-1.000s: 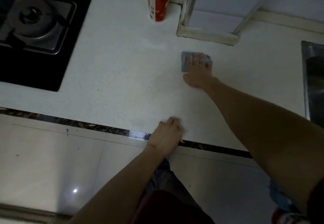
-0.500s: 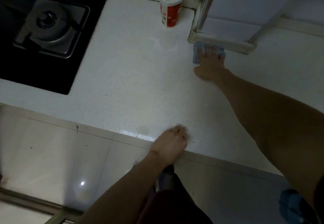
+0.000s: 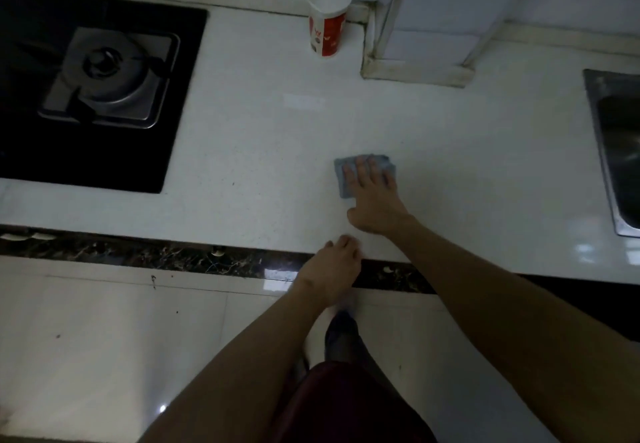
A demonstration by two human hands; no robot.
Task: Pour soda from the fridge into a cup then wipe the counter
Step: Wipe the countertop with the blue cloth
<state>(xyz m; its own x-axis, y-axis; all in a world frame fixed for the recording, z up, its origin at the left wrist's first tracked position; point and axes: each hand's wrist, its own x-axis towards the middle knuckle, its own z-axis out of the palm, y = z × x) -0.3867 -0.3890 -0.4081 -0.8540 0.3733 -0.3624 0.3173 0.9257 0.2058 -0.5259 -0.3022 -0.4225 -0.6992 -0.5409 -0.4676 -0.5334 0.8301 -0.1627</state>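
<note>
- Since the earlier frames the right hand and the blue-grey cloth under it have come back from the foot of the white pillar toward the front of the counter.
- The right hand lies flat, fingers spread, pressing the cloth down on the counter; the cloth shows past the fingertips and on the thumb side.
- The left hand rests on the counter's front edge, fingers curled over the dark marbled trim, holding nothing. It sits just in front of the right wrist.
- The red and white paper cup stands upright at the back of the counter, near the wall, just left of the pillar and well apart from the cloth.
- A black gas hob is set into the counter at left; the rim of a steel sink shows at the right edge.
- What the cup holds cannot be told.
</note>
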